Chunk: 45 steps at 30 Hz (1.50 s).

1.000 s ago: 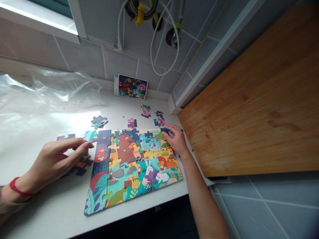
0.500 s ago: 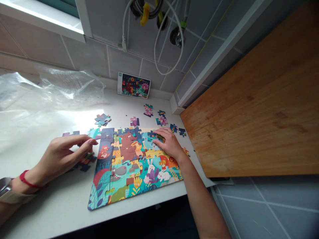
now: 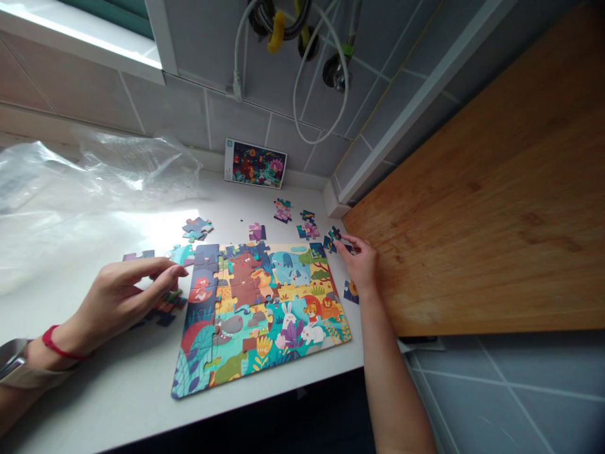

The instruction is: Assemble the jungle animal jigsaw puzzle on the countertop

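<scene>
A jigsaw puzzle (image 3: 283,296) with joined animal pictures lies flat on the white counter. Beyond its upper right corner, my right hand (image 3: 362,261) pinches a dark puzzle piece (image 3: 334,233) between thumb and fingers, slightly tilted over other loose pieces. My left hand (image 3: 127,296) hovers at the puzzle's left edge, thumb and forefinger drawn together, with no piece showing in them. Loose pieces (image 3: 167,302) lie partly hidden beneath it. A dark piece with an orange shape (image 3: 350,291) rests beside the puzzle's right edge, close to my right wrist.
A picture card (image 3: 258,165) leans against the tiled wall. Several loose pieces (image 3: 197,229) lie behind the puzzle. Clear plastic wrapping (image 3: 137,167) covers the back left. A wooden panel (image 3: 477,202) borders the right side, and a white cable (image 3: 295,94) hangs above.
My right hand has moved right, off the puzzle's elephant area, to the loose pieces and grips one. The elephant and tree area is now uncovered. My left hand has stayed nearly still.
</scene>
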Available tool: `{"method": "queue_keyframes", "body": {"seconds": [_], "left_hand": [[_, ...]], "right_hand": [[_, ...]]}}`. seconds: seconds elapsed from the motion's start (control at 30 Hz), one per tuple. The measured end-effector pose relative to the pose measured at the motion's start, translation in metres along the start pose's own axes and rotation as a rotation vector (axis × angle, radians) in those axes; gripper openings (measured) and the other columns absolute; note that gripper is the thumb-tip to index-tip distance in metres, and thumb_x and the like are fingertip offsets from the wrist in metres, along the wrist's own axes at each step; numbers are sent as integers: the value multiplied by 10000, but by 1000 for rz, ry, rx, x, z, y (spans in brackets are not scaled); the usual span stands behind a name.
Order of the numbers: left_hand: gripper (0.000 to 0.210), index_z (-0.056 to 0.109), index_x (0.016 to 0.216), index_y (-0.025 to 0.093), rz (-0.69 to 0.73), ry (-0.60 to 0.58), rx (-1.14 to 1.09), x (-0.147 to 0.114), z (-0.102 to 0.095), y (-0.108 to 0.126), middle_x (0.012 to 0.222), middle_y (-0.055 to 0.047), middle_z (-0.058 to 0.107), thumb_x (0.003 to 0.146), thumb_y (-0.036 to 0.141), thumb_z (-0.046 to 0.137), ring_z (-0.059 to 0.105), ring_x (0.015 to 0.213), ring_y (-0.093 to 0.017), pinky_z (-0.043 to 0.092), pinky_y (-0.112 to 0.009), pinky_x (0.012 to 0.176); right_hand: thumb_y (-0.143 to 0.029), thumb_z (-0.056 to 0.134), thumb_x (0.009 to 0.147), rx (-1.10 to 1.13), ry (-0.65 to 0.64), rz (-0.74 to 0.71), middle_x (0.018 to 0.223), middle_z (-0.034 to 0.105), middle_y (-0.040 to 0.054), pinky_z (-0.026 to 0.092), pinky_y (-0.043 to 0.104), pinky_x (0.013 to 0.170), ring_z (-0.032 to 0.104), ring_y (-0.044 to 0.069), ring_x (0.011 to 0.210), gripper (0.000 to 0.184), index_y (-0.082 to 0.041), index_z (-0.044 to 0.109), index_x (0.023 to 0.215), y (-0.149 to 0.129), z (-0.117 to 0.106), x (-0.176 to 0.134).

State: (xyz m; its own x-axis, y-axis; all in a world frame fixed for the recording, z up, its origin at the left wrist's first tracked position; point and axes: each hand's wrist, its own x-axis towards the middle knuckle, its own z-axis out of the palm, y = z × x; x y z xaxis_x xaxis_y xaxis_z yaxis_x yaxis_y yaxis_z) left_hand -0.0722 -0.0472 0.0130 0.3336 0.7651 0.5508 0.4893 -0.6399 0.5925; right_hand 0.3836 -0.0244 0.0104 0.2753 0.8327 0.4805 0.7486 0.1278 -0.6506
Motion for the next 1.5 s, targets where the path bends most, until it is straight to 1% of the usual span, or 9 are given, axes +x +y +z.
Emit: {"method": "queue_keyframes", "body": {"seconds": [0.07, 0.13, 0.3, 0.67, 0.83, 1.03, 1.17, 1.3, 1.5], "left_hand": [[176, 702, 815, 287, -1, 1, -1, -1, 0, 0, 596, 98, 666, 963, 263, 609, 583, 435, -67, 464, -125, 448], [172, 701, 817, 285, 1, 4, -7, -2, 1, 0, 599, 97, 666, 961, 261, 611, 576, 436, -68, 460, -131, 447], [199, 703, 784, 259, -24, 1, -17, -4, 0, 1, 602, 82, 657, 964, 266, 618, 574, 456, -69, 456, -142, 453], [293, 710, 738, 200, -84, 20, -57, 2, -4, 12, 580, 27, 681, 985, 326, 617, 601, 478, -95, 478, -205, 481], [337, 691, 712, 196, -98, -6, -67, 1, 0, 14, 571, 18, 682, 996, 356, 605, 586, 460, -96, 463, -208, 448], [330, 686, 733, 184, -89, -17, -17, -1, 4, 14, 580, 7, 684, 1013, 331, 588, 598, 476, -99, 465, -212, 473], [291, 680, 750, 189, 66, -13, 165, 0, 0, 23, 616, -5, 689, 1007, 300, 598, 598, 506, -113, 471, -235, 516], [244, 689, 781, 205, 295, -144, 314, 17, -3, 46, 685, -25, 708, 995, 283, 603, 631, 592, -144, 497, -270, 580], [313, 672, 749, 219, 394, -243, 377, 62, 6, 84, 618, -3, 629, 1024, 312, 554, 578, 555, -143, 473, -287, 563]], "right_hand": [[-502, 771, 833, -61, 16, 81, 981, 808, 130, 567, 454, 844, 722, 307, 911, 338, -195, 819, 963, 12, 1, 4], [-478, 751, 836, -136, -11, 91, 949, 801, 136, 556, 472, 882, 717, 313, 903, 307, -192, 815, 929, 21, 4, 5], [-396, 675, 860, -218, -68, -35, 1039, 746, 164, 542, 479, 963, 688, 318, 998, 277, -177, 806, 969, 26, 15, 3], [-394, 637, 899, 3, -104, -102, 1026, 734, 124, 562, 428, 909, 692, 276, 994, 252, -191, 780, 945, 9, 28, -6], [-410, 648, 881, 74, -92, -38, 1000, 754, 123, 566, 394, 817, 699, 268, 944, 267, -179, 777, 924, 9, 27, -4], [-460, 664, 856, 161, -66, 43, 945, 783, 111, 549, 397, 819, 709, 269, 888, 312, -173, 778, 901, 15, 28, -2], [-467, 668, 840, 210, -32, 71, 914, 793, 105, 552, 396, 818, 716, 262, 857, 316, -172, 774, 874, 17, 31, -1], [-473, 678, 846, 260, -12, 97, 882, 791, 86, 561, 398, 833, 712, 250, 839, 307, -181, 766, 877, 22, 33, 0], [-469, 677, 852, 322, 27, 103, 823, 771, 68, 564, 384, 830, 704, 236, 808, 290, -191, 755, 857, 26, 34, 3]]}}
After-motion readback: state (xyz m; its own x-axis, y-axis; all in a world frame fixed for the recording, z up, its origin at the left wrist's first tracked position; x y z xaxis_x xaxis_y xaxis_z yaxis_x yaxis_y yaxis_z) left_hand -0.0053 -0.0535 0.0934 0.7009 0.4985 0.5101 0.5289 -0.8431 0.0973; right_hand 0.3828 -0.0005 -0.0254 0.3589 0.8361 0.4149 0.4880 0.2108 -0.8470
